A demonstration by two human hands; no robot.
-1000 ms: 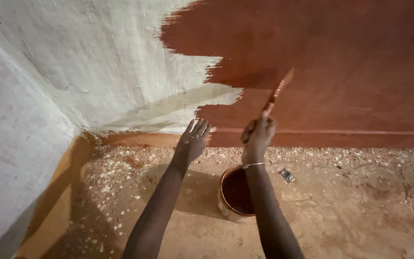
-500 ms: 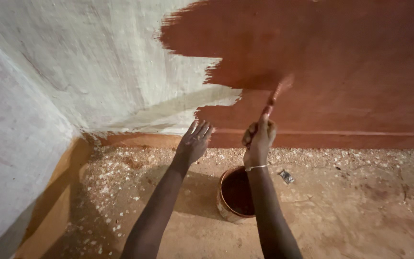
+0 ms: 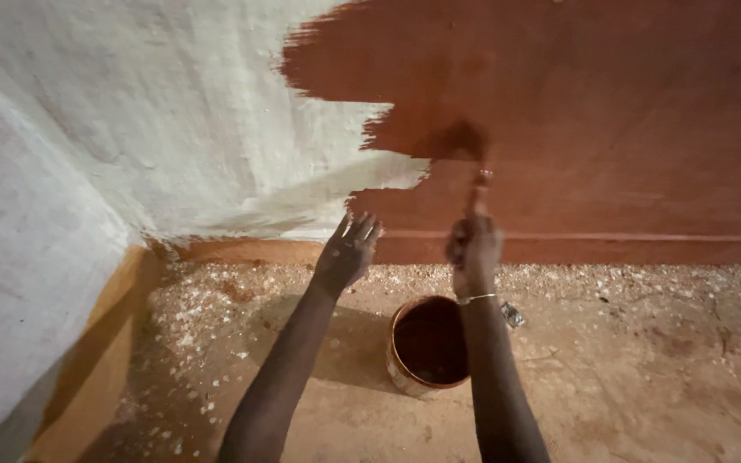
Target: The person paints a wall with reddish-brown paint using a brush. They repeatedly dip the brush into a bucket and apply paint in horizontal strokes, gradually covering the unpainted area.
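Bottom centre of frame: open paint tin point(image 3: 426, 347) on the dirt floor point(image 3: 628, 377), dark red-brown paint inside, sitting between the two forearms; right forearm crosses in front of its right rim. Small grey scrap point(image 3: 513, 315) lies just right of the tin, partly behind the wrist, can't tell what it is. White flakes and grit point(image 3: 207, 309) scattered lower left, thickest near the wall base. Both arms cut off at bottom edge.

Mid frame: left hand point(image 3: 349, 250) flat, fingers spread wide open, holds nothing; palm looks pressed to the wall low down near the skirting band point(image 3: 611, 243), contact not fully clear. Right hand point(image 3: 473, 244) w/ thin bracelet at wrist, fist closed round a brush handle point(image 3: 476, 193); the brush rises from the fist up to the wall. Bristles blurred, merge w/ the wet paint, tip hard to make out.

Far: wall painted red-brown point(image 3: 611, 111) centre to right, ragged edge; bare white plaster point(image 3: 147, 111) upper left, side wall point(image 3: 10, 291) at left edge.
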